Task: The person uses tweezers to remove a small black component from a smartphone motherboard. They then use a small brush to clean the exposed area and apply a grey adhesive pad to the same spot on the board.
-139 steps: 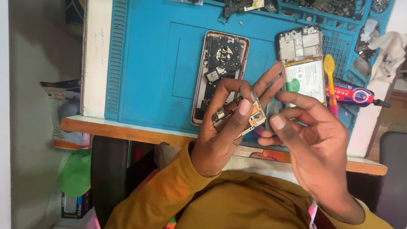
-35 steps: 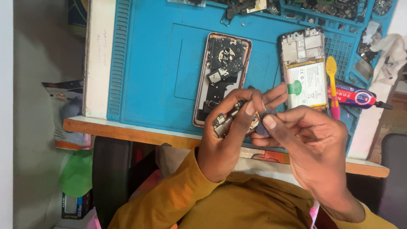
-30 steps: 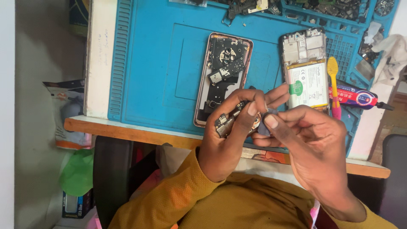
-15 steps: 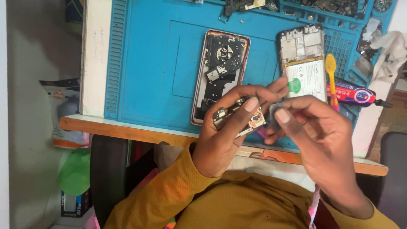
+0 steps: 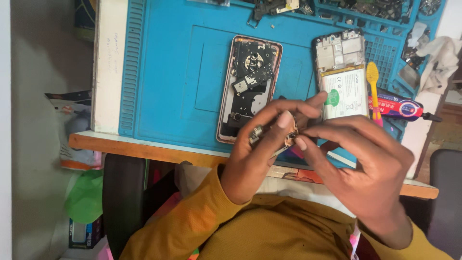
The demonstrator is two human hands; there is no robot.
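Both hands meet over the table edge: the left hand (image 5: 257,154) pinches a small circuit board (image 5: 274,135) by its edges while the right hand (image 5: 361,163) closes fingertips on it — steadied for close work. Just beyond lie an opened phone frame (image 5: 248,86) and a phone body with battery (image 5: 341,77) on the blue mat (image 5: 168,72).

Your single head-worn camera looked steeply down from above your chest, close to the surface (image 5: 144,72), whose blue mat filled the far half while your sleeves and lap filled the near edge.
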